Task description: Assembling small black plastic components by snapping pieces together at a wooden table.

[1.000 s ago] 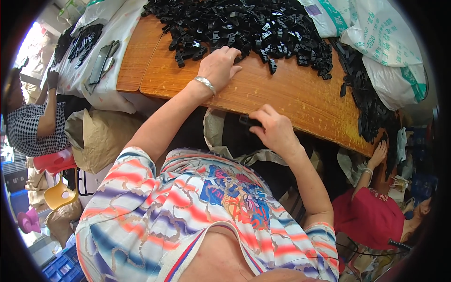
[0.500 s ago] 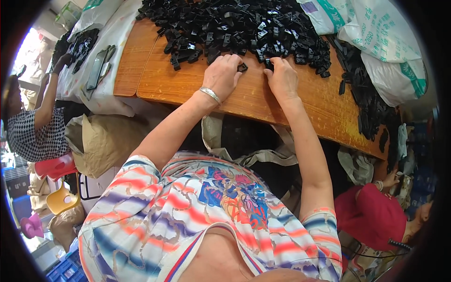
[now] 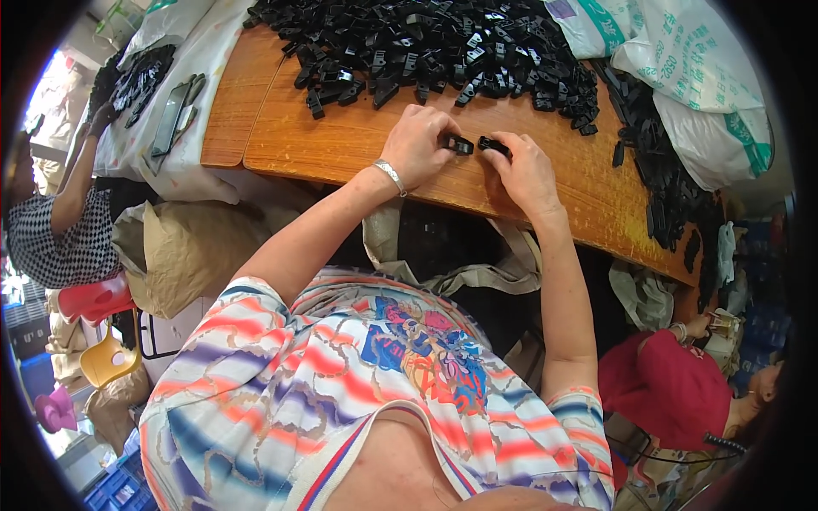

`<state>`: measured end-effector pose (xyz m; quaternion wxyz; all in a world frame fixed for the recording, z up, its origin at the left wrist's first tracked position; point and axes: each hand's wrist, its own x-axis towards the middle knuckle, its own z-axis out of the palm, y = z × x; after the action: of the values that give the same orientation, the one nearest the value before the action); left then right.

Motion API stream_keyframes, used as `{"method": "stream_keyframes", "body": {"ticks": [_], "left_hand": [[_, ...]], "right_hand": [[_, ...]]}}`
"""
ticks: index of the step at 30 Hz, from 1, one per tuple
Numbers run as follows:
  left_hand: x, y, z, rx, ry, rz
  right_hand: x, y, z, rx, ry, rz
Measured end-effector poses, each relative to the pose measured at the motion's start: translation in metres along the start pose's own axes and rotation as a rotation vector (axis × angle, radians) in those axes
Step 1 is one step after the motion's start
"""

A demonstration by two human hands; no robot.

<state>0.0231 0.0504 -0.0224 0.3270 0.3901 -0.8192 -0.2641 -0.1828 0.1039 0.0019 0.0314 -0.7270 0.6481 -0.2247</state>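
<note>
— What is changed since half a second ago?
— Both hands are drawn back from the pile (image 3: 443, 43).
— And now?
— A black clip (image 3: 460, 145) is pinched in the left hand (image 3: 419, 145) fingers, another clip (image 3: 494, 146) in the right hand (image 3: 527, 175) fingers, just above the bench (image 3: 341, 145).

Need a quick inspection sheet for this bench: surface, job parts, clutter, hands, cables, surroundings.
Surface: wooden tabletop, bare near the front edge.
Job's things: pile of small black plastic parts across the far side; one black part at the left fingertips, another black piece at the right fingertips.
Clutter: white printed sacks at far right; flat dark strips on a white sheet at left.
Hands: left hand and right hand each pinch one part, close together.
Cables: nothing seen.
Surroundings: a person in a checked top at left, a person in red at lower right, tan bag under the table.
</note>
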Motion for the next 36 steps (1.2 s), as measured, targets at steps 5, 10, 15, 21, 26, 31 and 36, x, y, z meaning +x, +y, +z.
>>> {"method": "stream_keyframes", "body": {"ticks": [5, 10, 15, 21, 26, 31, 36], "left_hand": [[-0.001, -0.003, -0.005, 0.113, -0.003, -0.007], [-0.001, -0.003, -0.006, 0.116, 0.005, -0.011], [0.0, -0.005, -0.007, 0.119, -0.007, -0.023], [0.001, -0.005, -0.01, 0.144, -0.029, -0.005], [0.004, 0.002, -0.015, 0.173, -0.041, 0.026], [0.012, -0.016, -0.044, -0.044, -0.287, 0.048], [0.029, -0.009, -0.034, 0.376, 0.151, 0.005]], "right_hand": [[-0.001, -0.013, -0.008, 0.004, -0.021, 0.059], [0.005, -0.034, 0.004, 0.291, 0.071, -0.03], [0.005, -0.04, 0.014, 0.192, 0.048, -0.067], [-0.003, -0.047, 0.025, -0.281, 0.039, -0.354], [-0.005, -0.037, 0.03, -0.222, 0.091, -0.36], [-0.053, -0.056, 0.003, 0.041, -0.046, -0.233], [-0.085, -0.067, -0.009, 0.146, -0.182, -0.258]]}}
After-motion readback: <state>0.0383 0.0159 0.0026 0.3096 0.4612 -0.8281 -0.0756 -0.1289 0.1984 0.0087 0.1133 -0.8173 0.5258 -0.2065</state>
